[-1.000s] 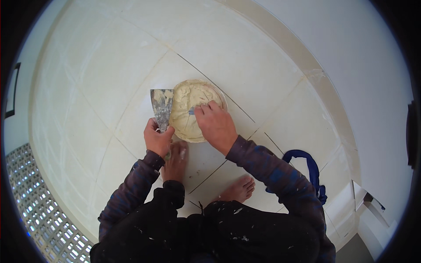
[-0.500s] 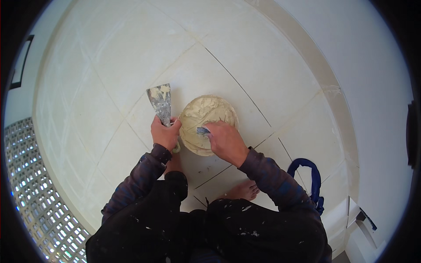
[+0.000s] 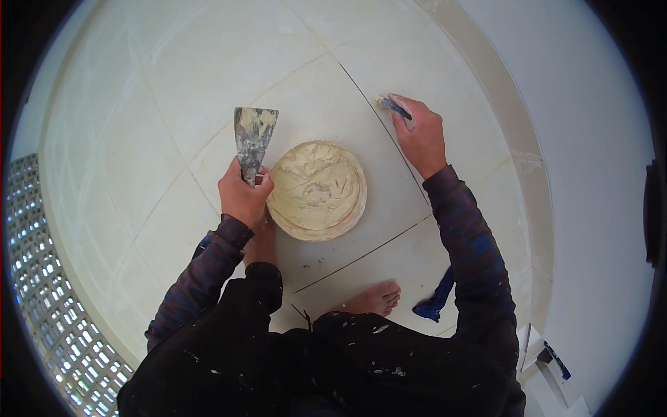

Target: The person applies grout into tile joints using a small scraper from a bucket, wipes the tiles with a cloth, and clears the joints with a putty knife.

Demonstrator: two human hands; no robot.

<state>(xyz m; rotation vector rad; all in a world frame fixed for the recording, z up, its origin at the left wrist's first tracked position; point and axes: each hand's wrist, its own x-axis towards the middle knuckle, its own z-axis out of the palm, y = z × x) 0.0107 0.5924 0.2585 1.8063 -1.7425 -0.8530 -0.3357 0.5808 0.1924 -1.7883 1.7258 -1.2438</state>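
My left hand (image 3: 243,198) is closed round the handle of a wide putty knife (image 3: 255,139), its grey blade pointing away from me and smeared with cream paste. Just right of it, a round tub (image 3: 358,215) full of thick cream paste (image 3: 316,181) stands on the floor. My right hand (image 3: 425,142), beyond the tub to the right, grips a small dark-bladed scraper (image 3: 396,108) with a dab of paste on its tip. That tip is over the tiles beside a dark open joint (image 3: 375,111); whether it touches them I cannot tell.
Pale floor tiles (image 3: 201,90) have some joints filled with paste and some dark. My bare foot (image 3: 372,299) rests below the tub, near a dark blue cloth-like thing (image 3: 436,295). A lattice panel (image 3: 52,299) runs along the left, a white wall (image 3: 577,139) along the right.
My right hand has left the tub and moved up and right with the small scraper, which now carries paste. My left hand has shifted slightly left and away with the putty knife.
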